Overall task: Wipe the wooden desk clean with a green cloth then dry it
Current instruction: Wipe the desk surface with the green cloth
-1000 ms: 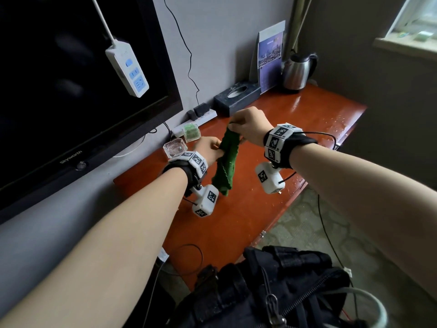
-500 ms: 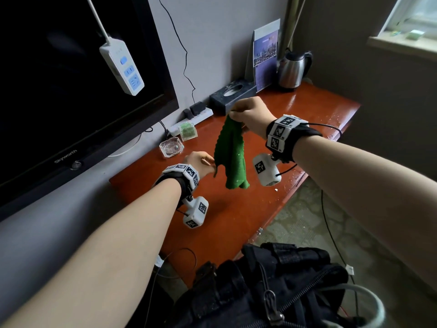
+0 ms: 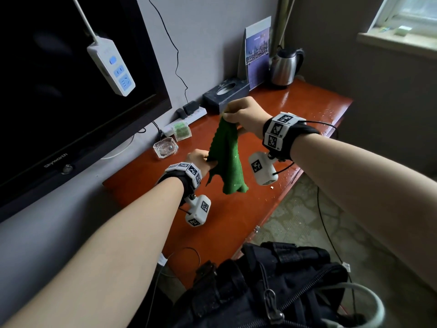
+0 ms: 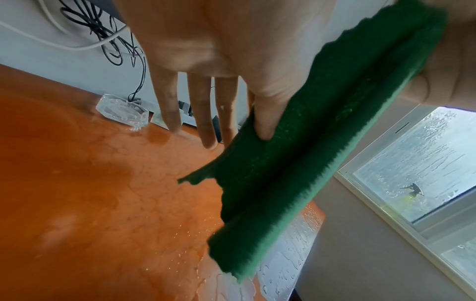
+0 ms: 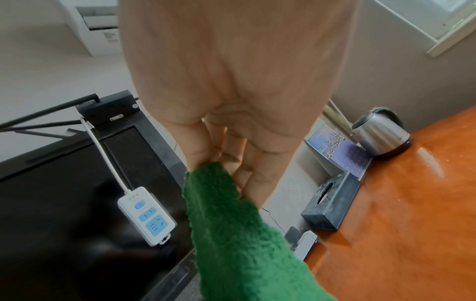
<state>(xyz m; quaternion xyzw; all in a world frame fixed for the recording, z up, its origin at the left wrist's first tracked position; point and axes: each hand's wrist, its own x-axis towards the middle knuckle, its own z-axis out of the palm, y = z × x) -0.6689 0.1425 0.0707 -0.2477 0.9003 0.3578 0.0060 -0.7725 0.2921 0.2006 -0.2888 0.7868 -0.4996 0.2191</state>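
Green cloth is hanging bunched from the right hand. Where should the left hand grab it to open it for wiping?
Pinch the green cloth at its loose lower-left corner, coming in from the left hand's own side. It hangs folded lengthwise from the right hand's pinch at the top, so drawing that corner sideways should spread it.

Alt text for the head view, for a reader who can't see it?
The right hand pinches the top of a green cloth hanging above the wooden desk; the left hand grips its side. A kettle stands behind.
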